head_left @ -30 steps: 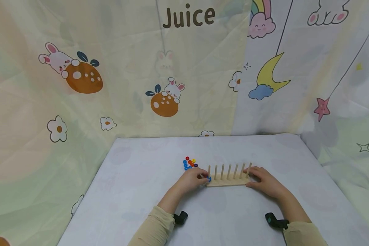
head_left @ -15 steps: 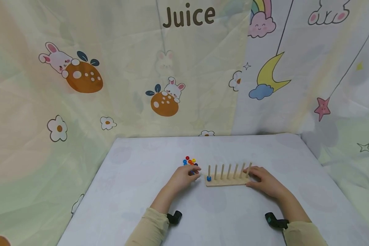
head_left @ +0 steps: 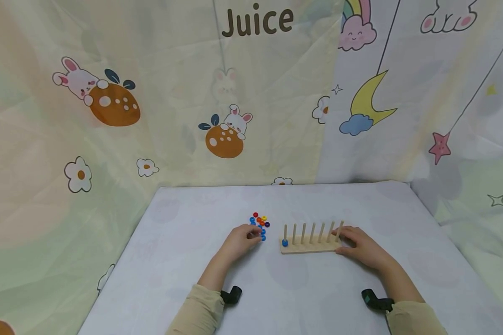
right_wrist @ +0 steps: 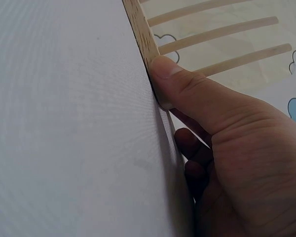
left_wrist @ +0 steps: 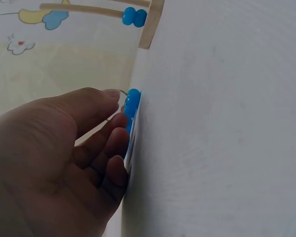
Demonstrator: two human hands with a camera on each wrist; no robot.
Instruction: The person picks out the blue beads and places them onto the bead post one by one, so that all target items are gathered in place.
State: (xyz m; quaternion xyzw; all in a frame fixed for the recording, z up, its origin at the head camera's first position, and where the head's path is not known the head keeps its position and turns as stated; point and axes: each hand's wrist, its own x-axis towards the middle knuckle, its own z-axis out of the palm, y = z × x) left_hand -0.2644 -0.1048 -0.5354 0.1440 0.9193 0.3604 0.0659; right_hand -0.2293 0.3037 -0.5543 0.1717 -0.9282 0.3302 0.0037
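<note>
My left hand [head_left: 242, 239] is at the near left side of a small cluster of loose beads, its thumb and fingers loosely bent. In the left wrist view the thumb and index fingertips are right beside a blue bead [left_wrist: 132, 101] on the table, with more blue behind the fingers. A wooden peg board [head_left: 308, 249] with a row of upright pegs lies to the right. On its leftmost peg sit two blue beads [left_wrist: 134, 17]. My right hand [head_left: 362, 249] grips the board's right end, thumb [right_wrist: 170, 74] on the front edge; its other fingers are partly hidden behind.
Among the loose beads, beyond the left hand, are a red bead [head_left: 255, 215], a yellow bead [head_left: 264, 217] and a dark purple bead [head_left: 267, 224]. A white cloth covers the table [head_left: 310, 298]. Printed curtains [head_left: 172, 116] hang behind and at the sides.
My left hand has let go of the blue bead at the leftmost peg and moved left to the loose beads. The right hand and peg board have stayed in place.
</note>
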